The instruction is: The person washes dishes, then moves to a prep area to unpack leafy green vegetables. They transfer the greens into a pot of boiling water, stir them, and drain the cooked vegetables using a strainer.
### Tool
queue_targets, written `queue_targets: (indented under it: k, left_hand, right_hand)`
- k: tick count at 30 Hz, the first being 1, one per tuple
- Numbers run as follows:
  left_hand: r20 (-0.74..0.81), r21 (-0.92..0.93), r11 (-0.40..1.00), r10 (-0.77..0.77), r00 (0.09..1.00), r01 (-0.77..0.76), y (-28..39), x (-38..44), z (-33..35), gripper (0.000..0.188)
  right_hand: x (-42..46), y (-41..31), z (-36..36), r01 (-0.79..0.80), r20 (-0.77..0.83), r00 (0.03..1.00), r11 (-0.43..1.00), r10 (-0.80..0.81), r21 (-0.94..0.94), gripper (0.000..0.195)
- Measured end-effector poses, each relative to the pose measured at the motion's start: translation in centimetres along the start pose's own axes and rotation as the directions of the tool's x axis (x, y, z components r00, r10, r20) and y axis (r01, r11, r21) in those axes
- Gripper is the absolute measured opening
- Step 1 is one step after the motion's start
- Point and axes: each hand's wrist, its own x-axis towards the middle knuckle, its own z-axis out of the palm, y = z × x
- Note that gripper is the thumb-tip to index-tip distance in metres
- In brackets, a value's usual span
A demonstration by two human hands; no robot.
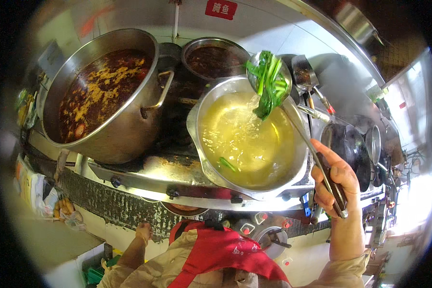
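My right hand (pixel 336 176) grips the dark handle of a metal ladle (pixel 286 68), whose bowl holds green leafy vegetables (pixel 268 84) above the far right rim of a metal pot (pixel 300 172). Some leaves hang over the pot, and liquid runs down beside them. Yellowish, bubbling liquid fills the pot, with a green piece (pixel 227 164) floating near its left side. My left hand (pixel 144 231) is low at the left, near the dark front ledge; its fingers are curled and I cannot tell whether it holds anything.
A tall steel stockpot (pixel 122 144) of dark red broth stands at the left. Another pot (pixel 216 40) with dark contents is behind. Knobs line the stove's front (pixel 144 189). Ladles (pixel 302 73) and dark woks (pixel 345 151) are at the right. A bag of yellowish food (pixel 65 207) lies at the left.
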Motion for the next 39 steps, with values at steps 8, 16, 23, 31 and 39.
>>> queue_targets:
  k: [8, 16, 23, 31, 39]
  left_hand:
    - [0.0, 0.085, 0.989, 0.125, 0.992, -0.125, 0.2, -0.4, 4.3, 0.012]
    - [-0.02, 0.176, 0.979, 0.108, 0.994, -0.103, -0.8, -2.1, 4.5, 0.006]
    - [-0.036, -0.034, 0.998, -0.056, 0.998, 0.055, -3.3, -2.0, 2.5, 0.008]
    - [-0.124, 0.14, 0.99, 0.04, 0.991, -0.022, -3.6, -4.3, 5.6, 0.01]
    - [0.139, -0.082, 0.991, -0.092, 0.986, 0.104, -4.2, 0.4, 2.0, 0.009]
  right_hand:
    - [-2.2, 0.7, -3.0, -0.17, -0.104, 0.983, 0.964, 0.151, -0.203, 0.067]
    - [-3.2, 1.3, -4.5, -0.382, -0.187, 0.916, 0.633, 0.354, -0.673, 0.064]
    - [-2.7, 0.2, -4.5, -0.436, -0.129, 0.838, 0.507, 0.531, -0.744, 0.062]
    - [-2.9, 0.2, -5.6, -0.535, -0.035, 0.83, 0.777, 0.557, -0.332, 0.066]
    - [-4.4, -2.2, -4.4, -0.295, -0.014, 0.954, 0.927, 0.3, -0.233, 0.068]
